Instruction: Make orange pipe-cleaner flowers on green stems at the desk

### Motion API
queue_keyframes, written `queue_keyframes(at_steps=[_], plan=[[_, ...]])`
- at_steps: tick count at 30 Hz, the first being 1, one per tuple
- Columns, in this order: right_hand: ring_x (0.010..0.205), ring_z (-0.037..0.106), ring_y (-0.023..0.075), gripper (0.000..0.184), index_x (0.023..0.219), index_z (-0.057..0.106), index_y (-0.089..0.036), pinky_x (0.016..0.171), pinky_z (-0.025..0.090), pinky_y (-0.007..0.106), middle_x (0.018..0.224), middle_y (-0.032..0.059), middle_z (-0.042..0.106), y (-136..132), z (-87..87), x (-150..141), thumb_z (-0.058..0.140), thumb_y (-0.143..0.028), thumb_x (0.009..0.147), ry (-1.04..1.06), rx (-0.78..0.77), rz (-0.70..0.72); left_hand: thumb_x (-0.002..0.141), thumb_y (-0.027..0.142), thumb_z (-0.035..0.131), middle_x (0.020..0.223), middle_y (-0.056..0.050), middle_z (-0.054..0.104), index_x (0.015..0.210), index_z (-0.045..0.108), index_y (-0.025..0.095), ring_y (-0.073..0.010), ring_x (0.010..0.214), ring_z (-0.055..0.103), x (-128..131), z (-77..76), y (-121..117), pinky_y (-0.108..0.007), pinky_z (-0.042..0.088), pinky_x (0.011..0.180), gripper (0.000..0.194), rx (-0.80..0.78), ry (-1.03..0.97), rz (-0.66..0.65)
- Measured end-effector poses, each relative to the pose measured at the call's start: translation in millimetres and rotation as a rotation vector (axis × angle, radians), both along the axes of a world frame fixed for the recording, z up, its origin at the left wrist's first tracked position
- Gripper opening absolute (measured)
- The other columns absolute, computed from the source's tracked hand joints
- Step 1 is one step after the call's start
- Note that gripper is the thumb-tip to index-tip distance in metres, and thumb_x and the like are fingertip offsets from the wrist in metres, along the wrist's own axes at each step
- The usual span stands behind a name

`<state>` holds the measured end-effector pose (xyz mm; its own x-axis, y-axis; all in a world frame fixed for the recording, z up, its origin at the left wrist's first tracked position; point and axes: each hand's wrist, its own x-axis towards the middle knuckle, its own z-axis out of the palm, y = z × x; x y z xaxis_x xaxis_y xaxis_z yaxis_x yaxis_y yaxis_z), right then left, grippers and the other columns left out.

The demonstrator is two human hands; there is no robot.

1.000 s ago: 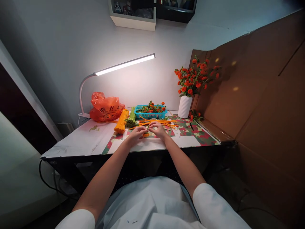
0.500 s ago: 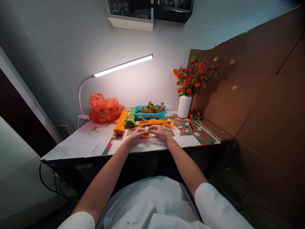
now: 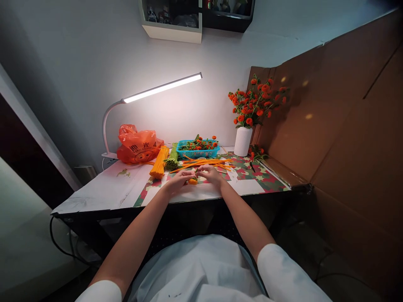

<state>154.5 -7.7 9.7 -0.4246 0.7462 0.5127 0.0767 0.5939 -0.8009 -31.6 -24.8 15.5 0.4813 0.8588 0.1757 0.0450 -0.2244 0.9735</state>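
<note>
Near the table's front edge, my left hand (image 3: pixel 180 180) pinches a small orange pipe-cleaner flower (image 3: pixel 193 181), its fuzzy head hanging below the fingertips. Close beside it, my right hand (image 3: pixel 210 174) has its fingers closed on the flower's short green stem (image 3: pixel 196 172). The fingertips hide part of that stem. Just beyond my hands lie loose orange pipe cleaners (image 3: pixel 206 162). A thick yellow-orange bundle of pipe cleaners (image 3: pixel 160 162) and a green bundle (image 3: pixel 172 157) rest to the left.
A blue basket (image 3: pixel 198 153) holds green stems with orange flowers. Behind to the right stands a white ribbed vase (image 3: pixel 243 141) of orange flowers, beside a cardboard wall (image 3: pixel 340 126). A red plastic bag (image 3: pixel 138 144) sits under the lit desk lamp (image 3: pixel 163 87).
The orange flower has tilted and now shows more from its side, with more green stem visible above it. Both hands stay in nearly the same place.
</note>
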Motion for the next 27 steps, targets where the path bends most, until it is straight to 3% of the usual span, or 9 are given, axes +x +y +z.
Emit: queue_keyframes(at_steps=[2,4,7,11,14,17,21,25,27], plan=[[0.071,0.061,0.0162,0.040,0.073,0.067,-0.017,0.074,0.048,0.030,0.072,0.0035,0.067,-1,1.0,1,0.067,-0.057,0.073,0.031,-0.066,0.112,0.059,0.046,0.079,0.077,-0.009,0.067,0.071,0.070,0.013,-0.0155,0.068,0.058,-1,0.9,0,-0.026,0.042,0.063,0.037,-0.106,-0.067,-0.093],[0.069,0.060,0.0153,0.042,0.075,0.066,-0.016,0.070,0.047,0.028,0.072,0.0028,0.066,1,-0.5,1,0.067,-0.058,0.073,0.054,-0.093,0.133,0.058,0.046,0.080,0.079,-0.011,0.068,0.073,0.071,0.013,-0.0167,0.071,0.059,-1,-0.6,2,-0.027,0.043,0.064,0.037,-0.146,-0.095,-0.111],[0.068,0.057,0.0145,0.040,0.071,0.064,-0.016,0.068,0.044,0.026,0.070,0.0015,0.063,7,-5.3,-1,0.065,-0.056,0.074,0.041,-0.047,0.006,0.065,0.051,0.074,0.071,-0.007,0.065,0.079,0.071,0.014,-0.0144,0.062,0.057,3,-6.0,3,-0.025,0.041,0.056,0.040,-0.092,-0.044,0.072],[0.071,0.055,0.0153,0.029,0.068,0.064,-0.015,0.071,0.042,0.028,0.067,0.0016,0.061,13,-10.5,-4,0.061,-0.042,0.079,-0.031,0.030,-0.223,0.069,0.051,0.070,0.074,-0.005,0.065,0.075,0.070,0.017,-0.0176,0.068,0.060,9,-10.1,4,-0.028,0.045,0.061,0.035,0.281,0.092,0.381],[0.078,0.056,0.0172,0.023,0.070,0.067,-0.016,0.076,0.042,0.029,0.073,0.0030,0.065,13,-12.7,-5,0.061,-0.035,0.080,-0.064,0.054,-0.316,0.070,0.042,0.072,0.082,-0.007,0.067,0.070,0.071,0.021,-0.0217,0.084,0.061,13,-9.0,4,-0.033,0.046,0.081,0.021,0.575,0.180,0.460],[0.079,0.058,0.0179,0.025,0.071,0.068,-0.016,0.076,0.042,0.029,0.074,0.0037,0.067,12,-13.9,-6,0.061,-0.038,0.080,-0.079,0.053,-0.312,0.072,0.037,0.069,0.082,-0.007,0.067,0.068,0.070,0.022,-0.0225,0.084,0.060,17,-7.5,3,-0.035,0.044,0.086,0.015,0.630,0.220,0.491],[0.077,0.060,0.0181,0.029,0.071,0.070,-0.016,0.077,0.043,0.030,0.074,0.0046,0.068,12,-12.2,-4,0.063,-0.044,0.079,-0.072,0.060,-0.275,0.071,0.036,0.068,0.082,-0.006,0.066,0.065,0.066,0.020,-0.0214,0.083,0.058,16,-7.2,1,-0.033,0.044,0.080,0.018,0.520,0.184,0.439],[0.085,0.060,0.0203,0.030,0.072,0.072,-0.019,0.082,0.043,0.032,0.081,0.0052,0.069,7,-6.2,0,0.070,-0.049,0.073,-0.050,0.076,-0.185,0.072,0.043,0.067,0.075,-0.003,0.062,0.074,0.065,0.017,-0.0149,0.067,0.055,6,-5.0,-3,-0.024,0.041,0.059,0.026,0.085,0.067,0.162],[0.086,0.060,0.0201,0.029,0.072,0.072,-0.020,0.084,0.042,0.033,0.080,0.0044,0.069,3,-2.9,2,0.070,-0.049,0.073,-0.045,0.088,-0.123,0.069,0.042,0.070,0.073,-0.004,0.063,0.075,0.066,0.015,-0.0138,0.064,0.054,1,-2.2,-4,-0.023,0.039,0.056,0.027,-0.080,0.007,0.046]])
